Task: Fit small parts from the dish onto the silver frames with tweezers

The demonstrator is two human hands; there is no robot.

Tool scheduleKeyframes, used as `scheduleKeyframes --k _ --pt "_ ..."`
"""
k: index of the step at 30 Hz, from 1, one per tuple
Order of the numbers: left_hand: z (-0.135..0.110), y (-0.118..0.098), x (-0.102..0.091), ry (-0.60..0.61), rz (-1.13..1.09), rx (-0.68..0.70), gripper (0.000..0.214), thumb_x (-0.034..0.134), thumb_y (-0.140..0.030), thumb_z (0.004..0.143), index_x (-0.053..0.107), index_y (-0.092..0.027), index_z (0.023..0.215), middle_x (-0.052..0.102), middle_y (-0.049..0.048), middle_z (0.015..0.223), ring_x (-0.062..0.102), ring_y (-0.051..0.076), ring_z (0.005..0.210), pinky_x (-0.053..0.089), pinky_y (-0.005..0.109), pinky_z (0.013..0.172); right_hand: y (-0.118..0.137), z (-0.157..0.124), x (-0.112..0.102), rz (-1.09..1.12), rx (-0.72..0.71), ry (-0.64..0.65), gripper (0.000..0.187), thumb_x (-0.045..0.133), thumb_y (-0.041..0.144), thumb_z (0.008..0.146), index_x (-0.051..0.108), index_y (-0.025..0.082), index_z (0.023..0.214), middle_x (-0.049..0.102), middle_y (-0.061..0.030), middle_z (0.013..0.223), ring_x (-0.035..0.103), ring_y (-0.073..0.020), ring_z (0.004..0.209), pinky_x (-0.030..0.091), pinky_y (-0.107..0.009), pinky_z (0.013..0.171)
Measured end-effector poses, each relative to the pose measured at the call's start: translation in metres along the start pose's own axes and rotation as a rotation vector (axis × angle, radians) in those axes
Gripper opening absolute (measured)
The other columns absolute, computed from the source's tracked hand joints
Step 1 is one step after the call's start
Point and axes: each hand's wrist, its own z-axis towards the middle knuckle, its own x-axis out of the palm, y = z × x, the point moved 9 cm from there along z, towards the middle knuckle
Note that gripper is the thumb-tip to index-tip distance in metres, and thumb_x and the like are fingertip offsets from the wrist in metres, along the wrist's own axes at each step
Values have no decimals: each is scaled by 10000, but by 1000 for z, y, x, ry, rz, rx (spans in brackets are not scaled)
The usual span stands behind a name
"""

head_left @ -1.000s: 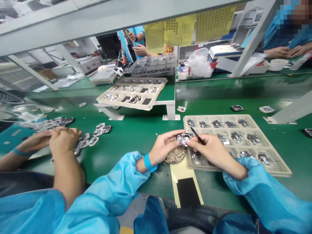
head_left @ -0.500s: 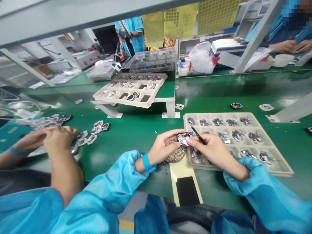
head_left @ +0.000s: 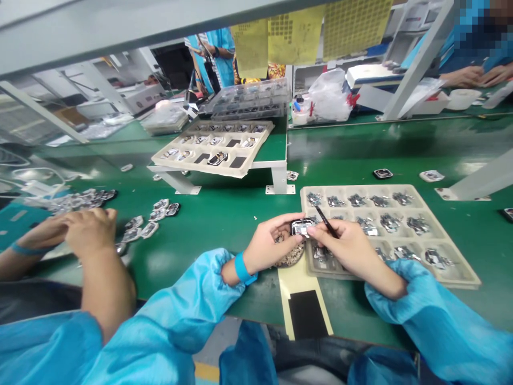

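Note:
Between the thumb and fingers of my left hand [head_left: 269, 241] is a small watch case [head_left: 300, 228], black-edged with silvery parts inside. My right hand [head_left: 348, 245] grips black tweezers [head_left: 326, 221], which point up and away to the left. The right thumb and fingertips also touch the right side of the case. Below the case, partly covered by my left hand, lies a round dish [head_left: 292, 259] of tiny parts. A cream compartment tray [head_left: 460, 280] of small metal pieces extends under and beyond my right hand.
Nearer me lies a yellow sheet [head_left: 287, 286] with a black pad [head_left: 308, 314]. A tilted tray [head_left: 236, 170] rests on a raised stand [head_left: 278, 179]. At left are a co-worker's clasped hands [head_left: 86, 230] and loose watch cases [head_left: 149, 230]. A metal post [head_left: 476, 179] stands at right.
The watch case has tilted slightly in my fingers. Both hands keep nearly the same position and grip. The whole view has shifted slightly.

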Motion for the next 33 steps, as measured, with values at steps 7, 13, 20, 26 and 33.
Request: scheduleKeyframes --k 7,13,20,26,33 --pt "-3 -7 -7 -80 152 7 495 783 -304 834 685 -184 1304 731 108 1181 719 240 1006 599 351 930 3 -1 2 45 -12 -28 328 738 489 802 659 177 740 598 17 613 492 -112 538 394 -254 531" --pt "-5 4 5 -15 -255 -172 488 823 -229 798 693 -153 1262 770 100 1016 753 191 852 620 295 857 3 -3 10 264 -48 -38 313 779 388 776 569 205 920 656 13 780 596 -122 630 463 -245 569" --pt "-2 -3 5 -39 -219 -100 378 816 -222 800 732 -151 1161 733 107 1111 745 171 791 624 254 763 5 -2 17 132 -96 72 254 723 390 829 710 167 950 741 -42 854 669 -188 769 519 -303 695" --pt "-2 0 9 -28 -89 -93 374 734 -319 883 693 -140 1209 747 121 1102 736 204 907 627 289 807 13 -2 12 69 -147 27 170 687 338 853 723 174 871 717 -7 772 642 -166 717 490 -277 660" --pt "0 -3 7 -50 -14 -59 347 725 -341 881 712 -130 1156 731 130 1179 730 217 957 622 306 849 3 4 19 255 -46 87 210 774 348 773 663 176 818 668 13 730 592 -136 650 474 -264 625"
